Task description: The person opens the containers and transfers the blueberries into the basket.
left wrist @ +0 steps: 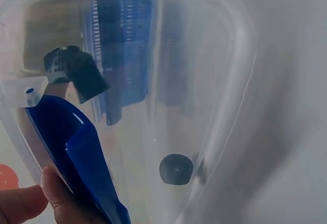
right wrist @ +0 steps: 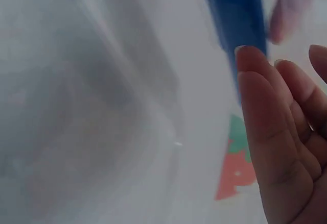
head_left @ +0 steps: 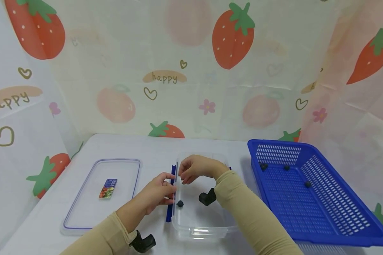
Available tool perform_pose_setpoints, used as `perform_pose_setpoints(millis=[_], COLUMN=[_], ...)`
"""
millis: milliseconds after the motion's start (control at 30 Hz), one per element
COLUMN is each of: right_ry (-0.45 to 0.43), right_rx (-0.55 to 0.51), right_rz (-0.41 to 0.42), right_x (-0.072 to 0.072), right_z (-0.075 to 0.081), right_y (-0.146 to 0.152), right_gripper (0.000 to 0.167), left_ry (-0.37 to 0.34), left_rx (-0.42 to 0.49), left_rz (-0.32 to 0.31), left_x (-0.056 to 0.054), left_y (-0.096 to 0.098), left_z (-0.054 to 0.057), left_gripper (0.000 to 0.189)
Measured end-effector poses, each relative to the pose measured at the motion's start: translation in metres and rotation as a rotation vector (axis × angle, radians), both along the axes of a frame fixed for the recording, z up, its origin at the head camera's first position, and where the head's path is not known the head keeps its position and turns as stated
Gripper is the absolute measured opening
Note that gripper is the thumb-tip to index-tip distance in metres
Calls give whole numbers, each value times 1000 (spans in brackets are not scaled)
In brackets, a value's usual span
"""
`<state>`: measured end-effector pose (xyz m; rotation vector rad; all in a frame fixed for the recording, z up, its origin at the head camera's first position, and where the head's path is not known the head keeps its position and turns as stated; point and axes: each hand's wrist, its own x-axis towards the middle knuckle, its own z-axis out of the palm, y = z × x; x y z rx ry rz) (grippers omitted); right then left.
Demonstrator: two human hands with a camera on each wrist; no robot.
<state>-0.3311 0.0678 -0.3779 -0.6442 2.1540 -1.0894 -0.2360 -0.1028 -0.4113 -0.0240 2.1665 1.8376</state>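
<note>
A clear plastic box [head_left: 207,219] with blue side clips stands in the middle of the table. My left hand [head_left: 157,191] grips its left edge at the blue clip [left wrist: 84,152], thumb and fingers about it. Over the box's left part is my right hand [head_left: 201,168], its fingers loosely bent. Between its fingertips [right wrist: 253,81] no thing can be made out. Inside the box, near the left wall, lies a small dark round thing [head_left: 180,203], like a blueberry; through the plastic it shows in the left wrist view too.
A blue slotted basket [head_left: 319,209] on the right holds several similar small dark round things [head_left: 307,184]. On the left lies a clear lid [head_left: 83,212] with a blue-purple seal and a colourful label [head_left: 108,188]. A strawberry-print curtain [head_left: 191,88] hangs behind.
</note>
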Motion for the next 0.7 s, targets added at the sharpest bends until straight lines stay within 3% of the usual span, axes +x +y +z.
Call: perform_pose_setpoints(millis=[400,700], right_ry=[-131,-298], right_rx=[177,181], right_rz=[116,132], right_x=[6,5], right_z=[-28,-37], right_y=[-7,-7], right_gripper=[11,15], left_ry=[16,6], left_rx=[2,13], left_rz=[-6,-4], left_x=[0,-1], left_y=[1,1], left_z=[1,1], left_gripper=[40,41])
